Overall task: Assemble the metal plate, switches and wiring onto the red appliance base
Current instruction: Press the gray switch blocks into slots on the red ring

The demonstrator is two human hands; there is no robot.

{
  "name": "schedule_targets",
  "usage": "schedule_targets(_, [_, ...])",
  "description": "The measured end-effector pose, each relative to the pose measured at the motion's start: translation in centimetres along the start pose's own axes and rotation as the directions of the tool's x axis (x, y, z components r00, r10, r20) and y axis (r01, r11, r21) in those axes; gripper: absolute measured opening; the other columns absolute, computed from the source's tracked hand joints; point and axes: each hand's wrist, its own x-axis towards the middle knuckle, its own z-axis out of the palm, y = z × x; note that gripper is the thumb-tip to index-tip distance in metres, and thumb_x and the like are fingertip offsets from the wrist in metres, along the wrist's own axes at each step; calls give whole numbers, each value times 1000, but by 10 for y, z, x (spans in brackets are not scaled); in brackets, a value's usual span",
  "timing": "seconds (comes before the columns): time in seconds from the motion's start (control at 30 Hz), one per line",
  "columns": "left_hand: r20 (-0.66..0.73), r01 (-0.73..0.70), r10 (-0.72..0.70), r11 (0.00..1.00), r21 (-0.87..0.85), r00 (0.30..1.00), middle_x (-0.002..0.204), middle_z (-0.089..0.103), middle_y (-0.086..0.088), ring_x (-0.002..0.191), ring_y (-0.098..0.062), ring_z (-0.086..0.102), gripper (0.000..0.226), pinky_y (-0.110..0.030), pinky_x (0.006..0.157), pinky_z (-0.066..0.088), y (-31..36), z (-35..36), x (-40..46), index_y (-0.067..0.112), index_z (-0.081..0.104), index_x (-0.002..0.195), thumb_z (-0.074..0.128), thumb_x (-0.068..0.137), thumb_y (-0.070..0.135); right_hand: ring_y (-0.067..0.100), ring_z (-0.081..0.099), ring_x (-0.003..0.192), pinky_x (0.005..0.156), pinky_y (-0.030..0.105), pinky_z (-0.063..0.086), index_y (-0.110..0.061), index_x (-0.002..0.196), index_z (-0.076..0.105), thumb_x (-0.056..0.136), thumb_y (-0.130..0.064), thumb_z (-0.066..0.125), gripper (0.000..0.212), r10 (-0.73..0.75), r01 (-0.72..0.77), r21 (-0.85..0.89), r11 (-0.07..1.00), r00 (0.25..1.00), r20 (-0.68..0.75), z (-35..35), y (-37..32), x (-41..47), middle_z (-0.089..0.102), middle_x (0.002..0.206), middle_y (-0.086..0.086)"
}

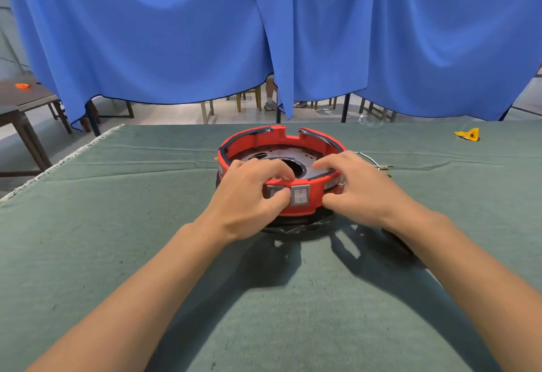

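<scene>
Base: the red base sits at the middle of the desk, a little toward the far side, on a dark ring with crinkled clear film under it.
Plate: the metal plate lies inside the red wall, with a round hole at its centre.
Switches: two grey switches sit side by side in the near wall; the left one is mostly hidden by a thumb.
Wiring: wires trail out on the right, just beside the base.
Left hand: clamped on the near wall, thumb on the left switch, fingers curled over the rim.
Right hand: gripping the wall right of the switches, fingers inside, thumb outside.
Handling: the shell looks stiff, smooth and probably light; the film may let it slide, so a rim pinch suits. Switches likely snap in; wires are thin and bend easily.
Room: open cloth all round; the desk's left edge and far edge are well apart from the base. A yellow scrap lies far right.
</scene>
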Motion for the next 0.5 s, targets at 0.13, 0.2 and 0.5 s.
schedule_targets(0.13, [-39, 52, -53, 998, -29, 998, 79, 63, 11, 79, -10, 56, 24, -36, 77, 44, 5, -3, 0, 15, 66, 82, 47, 81, 29, 11, 55, 97, 88, 39, 48, -37, 102, 56, 59, -50, 55, 45, 36, -34, 27, 999, 998, -57, -3, 7, -3, 46, 110, -19])
schedule_targets(0.2, [-75, 87, -83, 995, 54, 994, 80, 65, 5, 81, -16, 57, 23, -37, 76, 44, 9, -2, 2, 13, 65, 79, 49, 85, 28, 7, 54, 91, 84, 32, 46, -34, 93, 57, 61, -48, 63, 35, 19, -14, 72, 997, 998, -64, 2, 5, -4, 46, 101, -18])
schedule_targets(0.5, [-80, 203, -189, 950, 239, 979, 86, 67, 1, 84, -24, 61, 25, -37, 69, 46, 30, 7, 3, 24, 54, 86, 42, 90, 46, 26, 68, 63, 54, 36, 56, -20, 89, 57, 75, 4, 53, 28, -62, 91, 575, 813, 996, -71, 12, -26, -4, 65, 86, -6])
